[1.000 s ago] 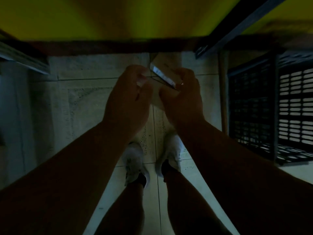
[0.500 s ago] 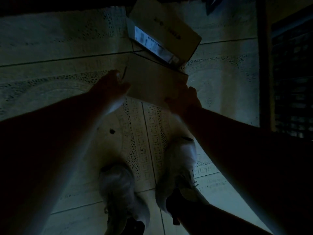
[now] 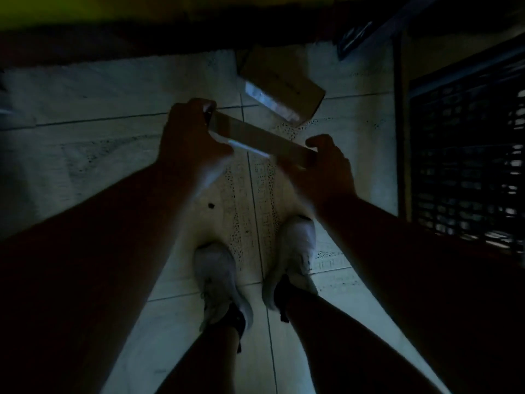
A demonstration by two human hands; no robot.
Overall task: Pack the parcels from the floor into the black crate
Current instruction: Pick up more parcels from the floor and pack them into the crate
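Note:
I hold a flat cardboard parcel off the floor, tilted with its thin edge toward me. My left hand grips its left end, and my right hand grips its right end. A second cardboard parcel with a white label strip lies on the tiled floor just beyond. The black slatted crate stands at the right. The scene is very dark.
My two white shoes stand on the pale tiled floor below the parcel. A dark beam or shelf edge runs across the top. A dark vertical post stands left of the crate.
Both hands have lifted the nearer parcel off the floor and tilted it edge-on. The camera has pulled back, so the crate and the far parcel sit further in view.

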